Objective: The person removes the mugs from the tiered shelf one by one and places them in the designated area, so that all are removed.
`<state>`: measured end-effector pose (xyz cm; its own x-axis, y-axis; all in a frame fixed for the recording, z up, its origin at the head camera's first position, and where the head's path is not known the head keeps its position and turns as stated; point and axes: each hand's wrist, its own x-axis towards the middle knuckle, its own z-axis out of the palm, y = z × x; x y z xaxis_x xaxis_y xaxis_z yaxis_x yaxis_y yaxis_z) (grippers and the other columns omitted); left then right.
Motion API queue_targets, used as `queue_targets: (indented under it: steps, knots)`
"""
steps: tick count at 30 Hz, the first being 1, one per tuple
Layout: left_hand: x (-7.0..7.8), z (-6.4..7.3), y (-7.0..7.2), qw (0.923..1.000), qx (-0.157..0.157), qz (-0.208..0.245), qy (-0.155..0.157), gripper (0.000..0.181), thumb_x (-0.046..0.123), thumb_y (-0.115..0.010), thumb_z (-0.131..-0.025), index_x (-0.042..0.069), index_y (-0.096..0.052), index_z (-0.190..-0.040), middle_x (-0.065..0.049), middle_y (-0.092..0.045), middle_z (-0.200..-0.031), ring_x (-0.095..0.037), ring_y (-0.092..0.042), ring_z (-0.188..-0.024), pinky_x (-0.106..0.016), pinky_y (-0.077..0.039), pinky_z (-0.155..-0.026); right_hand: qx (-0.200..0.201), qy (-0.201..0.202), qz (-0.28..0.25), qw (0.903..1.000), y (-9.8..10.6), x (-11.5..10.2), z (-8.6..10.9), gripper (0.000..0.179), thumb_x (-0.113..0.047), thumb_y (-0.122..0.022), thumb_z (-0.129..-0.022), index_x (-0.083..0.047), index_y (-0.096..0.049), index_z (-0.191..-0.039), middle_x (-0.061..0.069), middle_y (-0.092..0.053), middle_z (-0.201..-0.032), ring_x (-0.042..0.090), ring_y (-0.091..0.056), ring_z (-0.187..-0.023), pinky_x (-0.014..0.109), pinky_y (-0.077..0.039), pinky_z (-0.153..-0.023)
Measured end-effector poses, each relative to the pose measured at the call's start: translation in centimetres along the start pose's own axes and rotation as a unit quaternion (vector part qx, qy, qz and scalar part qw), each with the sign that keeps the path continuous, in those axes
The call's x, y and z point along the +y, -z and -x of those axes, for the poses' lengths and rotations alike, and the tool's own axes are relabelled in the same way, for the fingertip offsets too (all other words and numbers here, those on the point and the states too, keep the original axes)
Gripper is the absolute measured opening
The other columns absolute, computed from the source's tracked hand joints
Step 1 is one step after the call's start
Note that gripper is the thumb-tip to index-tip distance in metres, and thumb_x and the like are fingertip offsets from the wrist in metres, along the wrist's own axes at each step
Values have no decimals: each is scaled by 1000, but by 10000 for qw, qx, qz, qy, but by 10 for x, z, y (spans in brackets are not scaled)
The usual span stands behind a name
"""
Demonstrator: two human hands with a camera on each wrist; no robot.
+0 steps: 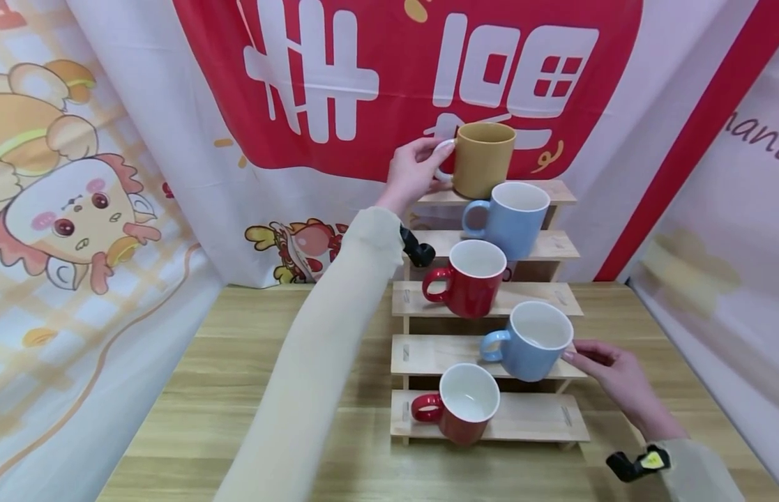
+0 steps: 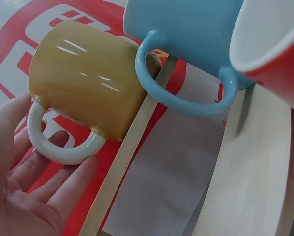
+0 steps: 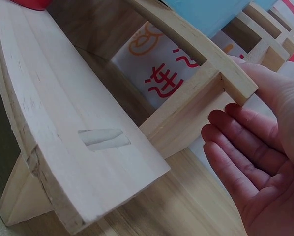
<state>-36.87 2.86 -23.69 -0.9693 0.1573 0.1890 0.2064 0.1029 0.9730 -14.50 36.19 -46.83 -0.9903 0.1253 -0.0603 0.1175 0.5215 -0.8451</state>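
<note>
A yellow mug point(image 1: 483, 160) with a white handle point(image 2: 63, 152) stands on the top step of a wooden stepped rack point(image 1: 420, 354). My left hand point(image 1: 417, 171) is at that handle, thumb beside its upper end and loosely spread fingers point(image 2: 71, 189) reaching behind it. On the step below is a light blue mug point(image 1: 517, 223), then a red mug point(image 1: 473, 282), another light blue mug point(image 1: 536, 345), and a red mug point(image 1: 464, 411) lowest. My right hand point(image 1: 615, 376) is by the lower blue mug, thumb over the step's right end, loose fingers point(image 3: 245, 142) below it.
The rack stands on a wood-grain table point(image 1: 257, 390). Behind hangs a white cloth with a red printed panel point(image 1: 402, 84). Patterned cloth point(image 1: 81, 209) closes the left side, and a pale cloth point(image 1: 709, 293) the right.
</note>
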Motion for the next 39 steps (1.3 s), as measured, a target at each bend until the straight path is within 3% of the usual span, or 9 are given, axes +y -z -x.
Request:
queue_targets:
  steps: [5, 12, 16, 20, 27, 36, 39]
  knots:
    - [1, 2, 0, 9999, 54, -89, 28, 42, 38, -73, -95, 23, -64, -132, 4, -64, -125, -19, -61, -116, -32, -61, -82, 37, 51, -49, 10000, -1, 1, -1, 61, -44, -72, -96, 2, -62, -133, 9, -68, -122, -3, -57, -99, 18, -51, -80]
    - [1, -1, -1, 10000, 5, -28, 15, 37, 36, -73, -94, 22, -66, -128, 4, -65, -123, -19, -61, -115, -32, -61, -81, 30, 69, -111, 9999, -1, 0, -1, 61, -44, -71, -96, 4, -60, -134, 13, -67, -124, -4, -58, -98, 17, -52, -79]
    - [-1, -3, -2, 10000, -63, 20, -29, 34, 35, -71, -96, 22, -69, -127, 5, -66, -122, -18, -60, -116, -33, -61, -80, 63, 136, -197, 9997, -1, 0, -1, 59, -41, -72, -96, 5, -61, -132, 3, -70, -118, -4, -59, -98, 17, -52, -79]
    - [-3, -4, -3, 9999, 62, 80, -73, 32, 34, -71, -96, 21, -72, -124, 4, -68, -118, -19, -62, -113, -34, -62, -78, 76, 167, -293, 9994, -2, 1, -1, 56, -38, -73, -96, 5, -62, -131, -6, -70, -112, -4, -59, -97, 18, -52, -78]
    - [-7, 0, -2, 9992, 194, 322, -110, 31, 35, -75, -93, 20, -73, -120, 4, -70, -113, -20, -66, -107, -33, -62, -77, 45, 234, -459, 9987, -1, 3, -2, 51, -32, -72, -98, 7, -62, -130, -10, -70, -109, -3, -60, -96, 17, -52, -79]
    - [-10, 11, 2, 9974, 317, 492, -423, 31, 34, -76, -92, 19, -74, -119, 5, -72, -112, -21, -68, -109, -36, -63, -76, 22, 228, -341, 9992, -2, 2, -1, 54, -36, -72, -98, 7, -62, -130, -4, -70, -112, -2, -61, -97, 17, -53, -79]
    - [-8, 17, 5, 9952, 417, 534, -705, 30, 33, -76, -92, 18, -75, -117, 5, -73, -110, -23, -68, -108, -37, -63, -76, 53, 270, -333, 9991, -2, 2, 0, 53, -35, -71, -98, 6, -62, -129, -6, -70, -111, -3, -60, -97, 17, -52, -79]
